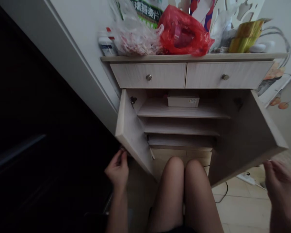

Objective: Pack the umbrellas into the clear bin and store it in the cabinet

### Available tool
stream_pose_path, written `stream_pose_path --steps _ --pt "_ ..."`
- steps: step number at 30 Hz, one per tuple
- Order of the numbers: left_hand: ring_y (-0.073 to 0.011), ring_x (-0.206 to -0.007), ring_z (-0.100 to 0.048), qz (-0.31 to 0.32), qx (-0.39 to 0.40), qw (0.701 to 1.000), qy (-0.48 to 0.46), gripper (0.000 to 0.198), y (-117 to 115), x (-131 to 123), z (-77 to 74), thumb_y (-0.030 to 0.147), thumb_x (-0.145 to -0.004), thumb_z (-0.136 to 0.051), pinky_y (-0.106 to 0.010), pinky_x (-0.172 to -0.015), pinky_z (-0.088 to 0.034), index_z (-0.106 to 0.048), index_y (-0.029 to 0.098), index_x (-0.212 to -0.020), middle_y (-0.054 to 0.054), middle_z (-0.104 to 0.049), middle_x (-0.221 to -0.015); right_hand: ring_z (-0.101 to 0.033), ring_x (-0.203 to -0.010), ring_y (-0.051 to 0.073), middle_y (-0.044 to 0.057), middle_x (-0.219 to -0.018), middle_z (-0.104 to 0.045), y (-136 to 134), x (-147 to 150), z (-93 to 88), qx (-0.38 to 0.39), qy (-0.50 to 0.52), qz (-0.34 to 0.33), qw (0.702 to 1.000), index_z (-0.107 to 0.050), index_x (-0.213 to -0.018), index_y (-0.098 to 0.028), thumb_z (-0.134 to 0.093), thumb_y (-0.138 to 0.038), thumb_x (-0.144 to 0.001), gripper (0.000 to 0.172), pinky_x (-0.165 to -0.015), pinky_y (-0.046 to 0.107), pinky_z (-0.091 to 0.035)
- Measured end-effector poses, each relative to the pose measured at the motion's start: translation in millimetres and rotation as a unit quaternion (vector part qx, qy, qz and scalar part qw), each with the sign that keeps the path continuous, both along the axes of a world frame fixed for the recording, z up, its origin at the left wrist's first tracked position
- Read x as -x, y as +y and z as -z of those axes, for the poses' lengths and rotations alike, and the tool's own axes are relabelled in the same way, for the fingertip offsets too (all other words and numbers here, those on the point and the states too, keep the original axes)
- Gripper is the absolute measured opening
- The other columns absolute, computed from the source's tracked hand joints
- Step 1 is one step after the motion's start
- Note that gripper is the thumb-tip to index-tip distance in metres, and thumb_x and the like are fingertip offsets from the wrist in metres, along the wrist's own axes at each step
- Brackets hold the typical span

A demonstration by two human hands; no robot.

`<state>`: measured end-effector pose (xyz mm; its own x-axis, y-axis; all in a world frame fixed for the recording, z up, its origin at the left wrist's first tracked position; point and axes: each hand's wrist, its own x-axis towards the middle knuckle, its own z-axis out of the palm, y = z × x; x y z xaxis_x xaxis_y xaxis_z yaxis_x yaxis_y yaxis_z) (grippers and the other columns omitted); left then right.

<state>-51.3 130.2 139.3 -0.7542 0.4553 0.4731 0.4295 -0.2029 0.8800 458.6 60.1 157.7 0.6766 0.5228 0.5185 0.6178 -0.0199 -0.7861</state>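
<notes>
A pale wood cabinet stands ahead with both lower doors swung outward. My left hand [118,167] is closed at the outer side of the left door [133,132], its fingertips pinched where the knob is, mostly hidden. At the right, my right hand [280,176] is closed near the outer lower corner of the right door [249,139]; its fingertips meet the door's far side, and the knob there is barely visible. Inside, a white box [183,101] sits on the upper shelf [181,111]. The lower shelves [181,127] show bare wood.
Two shut drawers [147,76] lie under the cabinet top [194,58]. On top are a red plastic bag [184,32], a clear bag [138,40], a white bottle [107,47] and a gold packet [246,37]. A power strip [248,179] lies on the floor, right.
</notes>
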Motion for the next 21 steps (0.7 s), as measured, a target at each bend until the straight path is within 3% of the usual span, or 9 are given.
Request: stream_pose_path --steps 4,10,15,21 --pt "-0.0220 -0.074 -0.072 0.099 -0.001 0.995 0.029 0.045 26 -47 -1.2 0.056 -0.071 -0.071 -0.035 -0.073 -0.060 -0.075 0.015 -0.088 -0.010 -0.077 -0.083 -0.069 -0.081 0.030 0.011 -0.084 -0.072 27 28 5.7 -0.012 -0.028 -0.073 0.997 -0.072 -0.079 -0.026 -0.059 -0.072 -0.077 0.047 -0.078 0.045 -0.052" --pt "-0.0195 -0.075 -0.072 0.236 -0.012 0.969 0.077 0.033 88 -116 -7.5 0.046 -0.081 -0.067 -0.031 -0.075 -0.058 -0.075 0.016 -0.089 -0.010 -0.076 -0.086 -0.066 -0.074 0.021 0.008 -0.082 -0.072 84 90 -7.9 -0.044 -0.030 -0.184 0.981 -0.069 -0.082 -0.019 -0.059 -0.064 -0.083 0.046 -0.072 0.035 -0.051" --pt "-0.0181 -0.077 -0.070 0.255 0.021 0.959 0.124 0.017 138 -157 -15.5 0.031 -0.085 -0.068 -0.029 -0.076 -0.053 -0.074 0.016 -0.090 -0.009 -0.076 -0.087 -0.067 -0.073 0.022 0.009 -0.083 -0.072 155 137 -18.7 -0.013 -0.028 -0.211 0.977 -0.068 -0.086 -0.018 -0.050 -0.066 -0.087 0.052 -0.068 0.032 -0.047" --pt "-0.0176 -0.079 -0.068 0.247 0.065 0.949 0.185 0.009 167 -176 -29.5 0.024 -0.085 -0.069 -0.029 -0.078 -0.050 -0.074 0.017 -0.089 -0.008 -0.076 -0.089 -0.065 -0.073 0.021 0.010 -0.086 -0.072 214 171 -29.5 0.061 -0.057 -0.173 0.981 -0.068 -0.091 -0.017 -0.042 -0.061 -0.093 0.051 -0.064 0.030 -0.038"
